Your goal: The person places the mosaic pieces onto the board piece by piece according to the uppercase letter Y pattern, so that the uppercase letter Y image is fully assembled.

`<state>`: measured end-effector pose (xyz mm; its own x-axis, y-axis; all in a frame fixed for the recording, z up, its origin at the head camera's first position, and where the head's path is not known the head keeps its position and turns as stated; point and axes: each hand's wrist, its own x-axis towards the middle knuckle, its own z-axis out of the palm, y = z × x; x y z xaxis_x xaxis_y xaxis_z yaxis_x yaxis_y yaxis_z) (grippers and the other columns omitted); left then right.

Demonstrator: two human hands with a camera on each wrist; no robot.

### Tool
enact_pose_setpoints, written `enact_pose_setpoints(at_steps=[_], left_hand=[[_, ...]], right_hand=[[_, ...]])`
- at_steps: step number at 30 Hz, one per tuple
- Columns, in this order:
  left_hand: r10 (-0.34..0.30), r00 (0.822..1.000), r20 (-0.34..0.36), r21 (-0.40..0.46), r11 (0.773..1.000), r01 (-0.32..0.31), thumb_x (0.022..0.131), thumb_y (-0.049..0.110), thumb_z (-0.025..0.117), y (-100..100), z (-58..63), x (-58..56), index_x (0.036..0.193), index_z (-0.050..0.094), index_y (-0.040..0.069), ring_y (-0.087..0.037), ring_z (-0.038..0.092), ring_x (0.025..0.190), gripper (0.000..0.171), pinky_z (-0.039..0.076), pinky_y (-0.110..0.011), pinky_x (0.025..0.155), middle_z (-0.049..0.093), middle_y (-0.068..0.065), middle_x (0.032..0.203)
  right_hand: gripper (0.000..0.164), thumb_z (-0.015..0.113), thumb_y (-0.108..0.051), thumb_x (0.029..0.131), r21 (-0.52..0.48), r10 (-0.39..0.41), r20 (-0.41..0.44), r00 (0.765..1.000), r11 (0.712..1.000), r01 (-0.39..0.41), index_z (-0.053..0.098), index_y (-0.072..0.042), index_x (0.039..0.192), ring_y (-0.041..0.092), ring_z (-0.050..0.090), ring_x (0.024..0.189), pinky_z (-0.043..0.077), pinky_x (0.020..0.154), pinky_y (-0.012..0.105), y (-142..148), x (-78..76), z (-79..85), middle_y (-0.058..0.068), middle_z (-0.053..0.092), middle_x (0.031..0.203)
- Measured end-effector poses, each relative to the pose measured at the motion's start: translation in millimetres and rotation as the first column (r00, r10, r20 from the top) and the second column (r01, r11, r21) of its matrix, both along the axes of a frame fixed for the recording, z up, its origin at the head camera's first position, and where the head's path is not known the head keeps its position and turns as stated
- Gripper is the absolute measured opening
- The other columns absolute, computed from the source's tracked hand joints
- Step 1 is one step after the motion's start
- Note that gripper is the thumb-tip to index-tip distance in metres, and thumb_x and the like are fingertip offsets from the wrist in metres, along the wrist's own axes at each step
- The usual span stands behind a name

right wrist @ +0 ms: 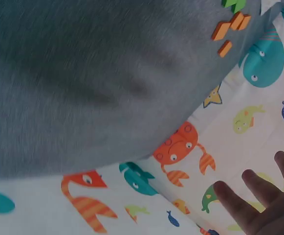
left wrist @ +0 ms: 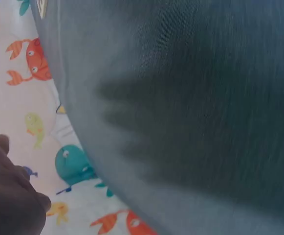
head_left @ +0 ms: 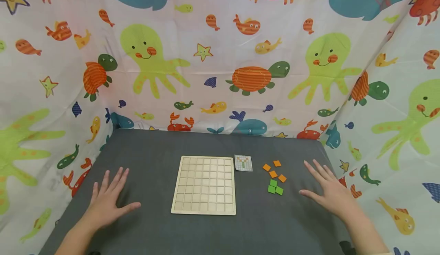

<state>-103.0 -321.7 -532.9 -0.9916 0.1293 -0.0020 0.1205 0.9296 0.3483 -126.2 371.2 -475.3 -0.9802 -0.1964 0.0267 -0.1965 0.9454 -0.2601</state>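
Note:
My left hand [head_left: 107, 201] hovers over the left side of the dark table, fingers spread and thumb out, holding nothing. On the other side my right hand [head_left: 331, 192] is spread the same way, also without anything in it. A pale wooden grid board [head_left: 206, 185] lies flat between them. Right of the board are several orange square tiles [head_left: 273, 174] and, just below these, several green square tiles [head_left: 271, 189]; the right hand is nearest to them. A small pattern card [head_left: 243, 163] with a coloured grid lies by the board's upper right corner.
The dark grey table [head_left: 148, 163] ends at a back edge against a white curtain [head_left: 213, 106] printed with sea animals, which also lines both sides. A small dark object [head_left: 347, 247] shows at the bottom right, beside the right forearm.

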Motion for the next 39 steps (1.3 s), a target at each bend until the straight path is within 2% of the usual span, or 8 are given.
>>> enact_pose_setpoints(at_steps=[6,9,12,14,18,25,33,39], left_hand=[[-0.009,0.997,-0.071,0.115,0.993,0.017,0.08,0.059,0.077,20.7,-19.1,2.1,0.165,0.006,0.025,-0.042,-0.008,0.156,0.115,-0.009,-0.073,0.117,0.007,-0.013,0.17],[-0.023,0.998,-0.065,0.206,0.978,0.036,0.081,0.052,0.08,31.3,-25.4,0.8,0.164,0.008,0.027,-0.039,-0.006,0.157,0.113,-0.003,-0.074,0.117,0.011,-0.012,0.17],[-0.04,0.999,-0.037,0.292,0.955,0.049,0.082,0.048,0.082,41.3,-28.9,0.7,0.164,0.009,0.027,-0.042,0.0,0.156,0.112,0.005,-0.074,0.117,0.014,-0.014,0.169],[-0.041,0.999,-0.017,0.315,0.948,0.044,0.081,0.049,0.082,46.7,-29.8,0.5,0.164,0.007,0.026,-0.043,0.005,0.156,0.115,0.008,-0.072,0.118,0.014,-0.014,0.169],[-0.026,1.0,0.009,0.328,0.945,0.022,0.077,0.053,0.084,55.3,-28.9,-1.5,0.164,0.0,0.027,-0.043,0.012,0.155,0.123,0.013,-0.067,0.12,0.011,-0.013,0.17],[-0.069,0.997,0.037,0.356,0.933,0.051,0.072,0.053,0.087,73.5,-32.0,-4.8,0.165,0.004,0.022,-0.043,0.013,0.155,0.128,0.014,-0.067,0.12,0.015,-0.019,0.168],[-0.097,0.993,0.06,0.387,0.92,0.067,0.07,0.055,0.088,89.1,-40.1,-6.6,0.163,0.018,0.016,-0.038,0.015,0.156,0.123,0.018,-0.063,0.121,0.021,-0.015,0.168],[-0.154,0.987,0.039,0.369,0.921,0.129,0.07,0.057,0.087,100.8,-46.4,-9.8,0.162,0.02,0.008,-0.04,0.018,0.155,0.124,0.017,-0.063,0.121,0.024,-0.017,0.167]], right_hand=[[0.097,0.079,-0.049,0.084,-0.098,-0.002,-0.126,0.992,0.995,-0.011,0.025,-0.03,0.162,0.051,0.047,0.133,0.049,0.088,0.07,-7.0,-2.0,-14.1,0.019,0.034,0.162],[0.093,0.084,-0.037,0.083,-0.141,-0.003,-0.151,0.989,0.99,-0.019,0.034,-0.023,0.159,0.048,0.053,0.129,0.05,0.092,0.067,-12.4,-3.3,-21.4,0.022,0.045,0.154],[0.085,0.087,-0.026,0.08,-0.184,-0.004,-0.152,0.988,0.983,-0.024,0.046,-0.014,0.153,0.045,0.057,0.125,0.055,0.089,0.06,-18.4,-3.4,-29.7,0.023,0.055,0.145],[0.078,0.089,-0.02,0.077,-0.207,-0.006,-0.162,0.987,0.978,-0.028,0.053,-0.009,0.146,0.042,0.062,0.12,0.058,0.085,0.056,-22.9,-4.3,-35.9,0.023,0.06,0.139],[0.067,0.09,-0.014,0.075,-0.238,-0.026,-0.169,0.985,0.971,-0.015,0.062,-0.005,0.135,0.038,0.067,0.109,0.06,0.08,0.052,-32.1,-7.2,-47.2,0.021,0.066,0.129],[0.054,0.087,-0.014,0.079,-0.292,-0.144,-0.115,0.983,0.951,0.105,0.067,-0.005,0.129,0.037,0.071,0.102,0.06,0.081,0.052,-40.5,-7.1,-58.5,0.02,0.071,0.12],[0.051,0.085,-0.016,0.082,-0.329,-0.201,-0.07,0.977,0.929,0.168,0.068,-0.005,0.129,0.036,0.071,0.098,0.06,0.082,0.052,-50.6,-8.0,-70.4,0.021,0.071,0.119],[0.053,0.084,-0.02,0.084,-0.348,-0.248,0.005,0.969,0.908,0.234,0.066,-0.006,0.132,0.036,0.072,0.097,0.06,0.08,0.05,-54.8,-6.9,-79.8,0.022,0.07,0.12]])
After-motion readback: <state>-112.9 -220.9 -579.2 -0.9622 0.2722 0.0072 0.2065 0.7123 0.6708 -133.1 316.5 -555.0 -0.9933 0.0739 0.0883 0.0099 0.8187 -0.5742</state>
